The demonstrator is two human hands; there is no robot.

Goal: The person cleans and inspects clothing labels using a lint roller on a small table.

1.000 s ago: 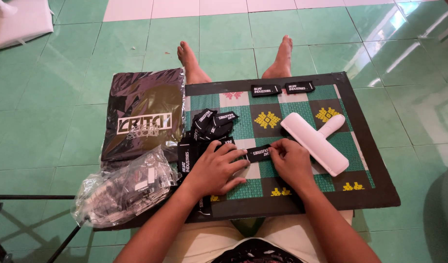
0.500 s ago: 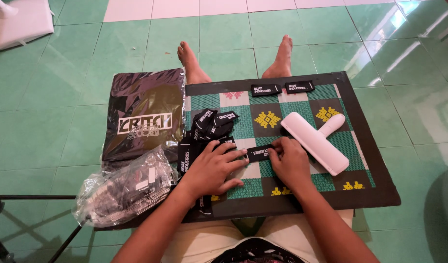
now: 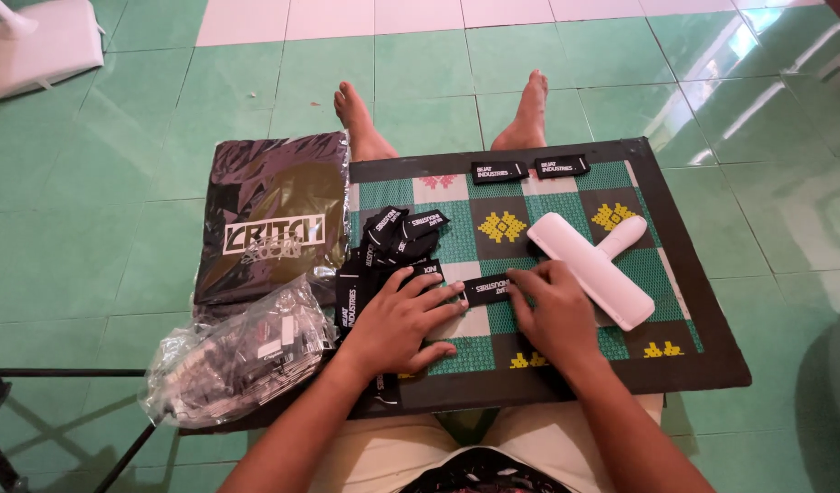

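Head view: a small black fabric label (image 3: 486, 289) lies flat near the middle of the patterned board (image 3: 684, 274), long axis running 9 to 3 o'clock; the left hand (image 3: 403, 319) pins its 9 o'clock end with spread fingers, the right hand (image 3: 552, 309) presses its 3 o'clock end, fingers close together; both equally near; white lettering marks the label; a white roller tool (image 3: 591, 268) sits at 2 o'clock.

You had bright, even daylight here, and it came in from the upper right, where white window glare streaked the glossy green floor tiles (image 3: 739, 82). Shadows under your hands fell soft and short. The picture stayed sharp at centre, while the wide lens bowed the tile lines toward the edges.
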